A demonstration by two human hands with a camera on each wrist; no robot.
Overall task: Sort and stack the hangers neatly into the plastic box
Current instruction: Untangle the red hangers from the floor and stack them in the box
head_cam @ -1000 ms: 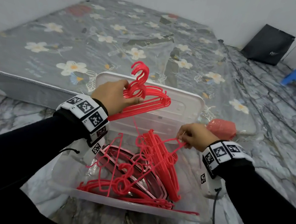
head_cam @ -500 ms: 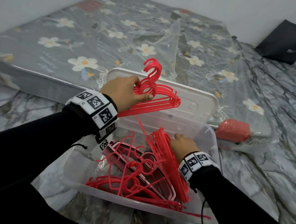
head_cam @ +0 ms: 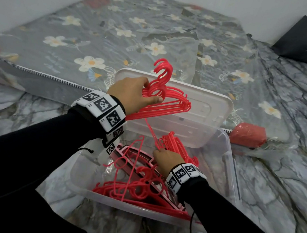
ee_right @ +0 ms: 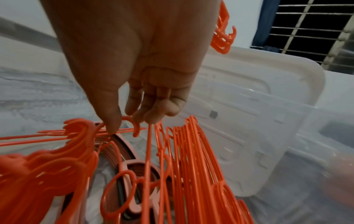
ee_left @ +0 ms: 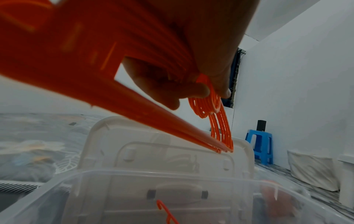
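Note:
My left hand grips a bundle of red hangers by their hooks, above the clear plastic box. The left wrist view shows the left hand curled round the bundle over the box rim. Down inside the box, my right hand sits among the hangers. In the right wrist view my right hand pinches the hook of a thin red hanger beside an upright row of red hangers. Pink thicker hangers lie underneath, with tangled red ones at the near side.
The box's white lid leans against the far side of the box. A floral mattress lies behind. A red wrapped package sits right of the box, a black bag by the wall, and a blue stool further right.
My right hand has dropped from rim height down into the box, among the hangers. The left hand still holds its bundle above the box.

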